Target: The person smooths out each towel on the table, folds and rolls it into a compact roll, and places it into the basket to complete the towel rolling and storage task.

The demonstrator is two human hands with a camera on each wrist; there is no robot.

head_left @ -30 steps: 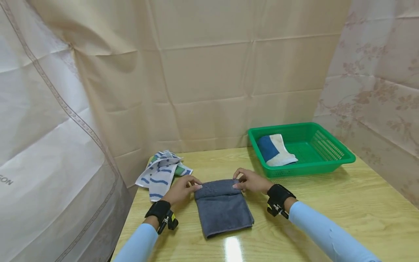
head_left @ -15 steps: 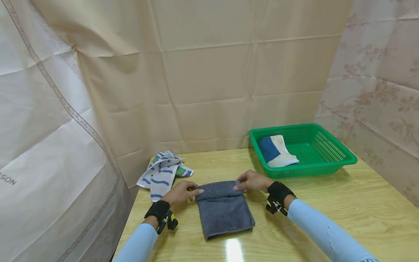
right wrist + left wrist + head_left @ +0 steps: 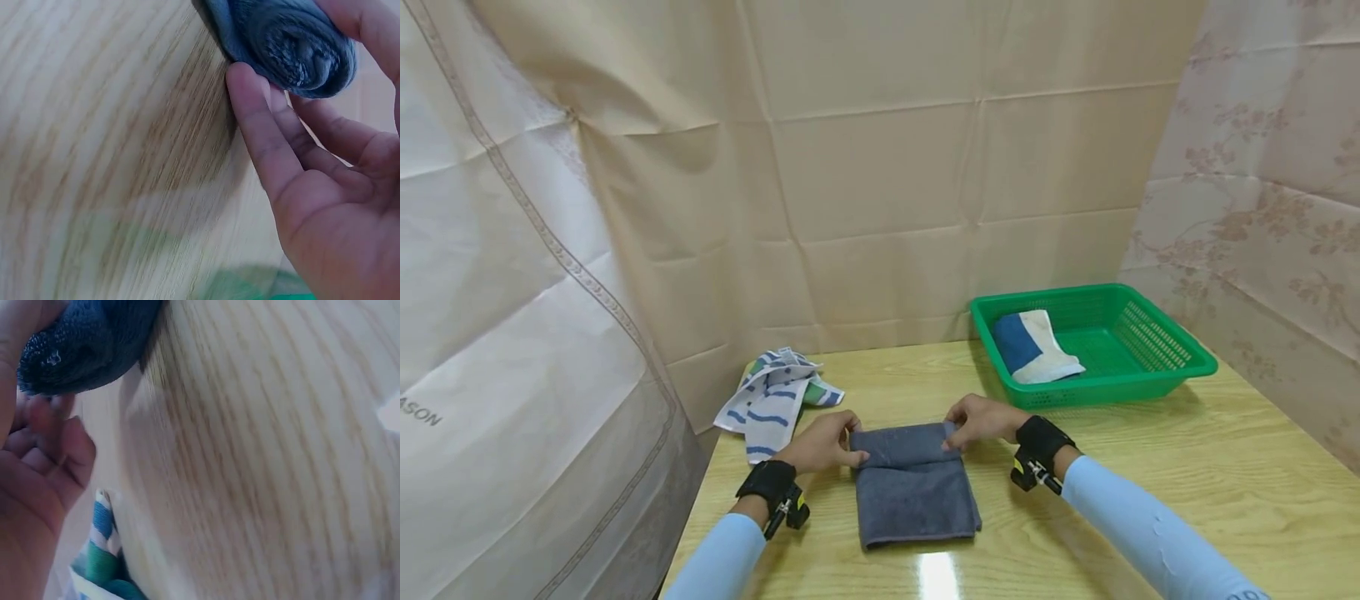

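While each hand pinches one end of a rolled section, the head view shows a gray towel lying on the wood-grain table, between the person's arms. Its far end forms a thick roll running from side to side; the nearer part lies flat, with its near edge toward the person. The left hand grips the roll's left end, thumb on the near side, and the right hand holds the right end in the same way. Both wrists carry black straps with small devices mounted on them, and light blue sleeves cover the forearms. Just beyond the left hand lies a crumpled striped towel in white, blue and green. Farther back on the right stands a green basket, with a blue and cream cloth lying in its left part. Beige fabric hangs behind the table.

From the left wrist, the towel's roll looks dark blue and sits at the upper left, with the thumb against it and the other fingers curled below, partly blurred. A corner of the striped towel shows near the bottom.

From the right wrist, the roll's end appears as a spiral of layers, clamped between the thumb above and the fingers beneath. A strip of green shows at the bottom edge.
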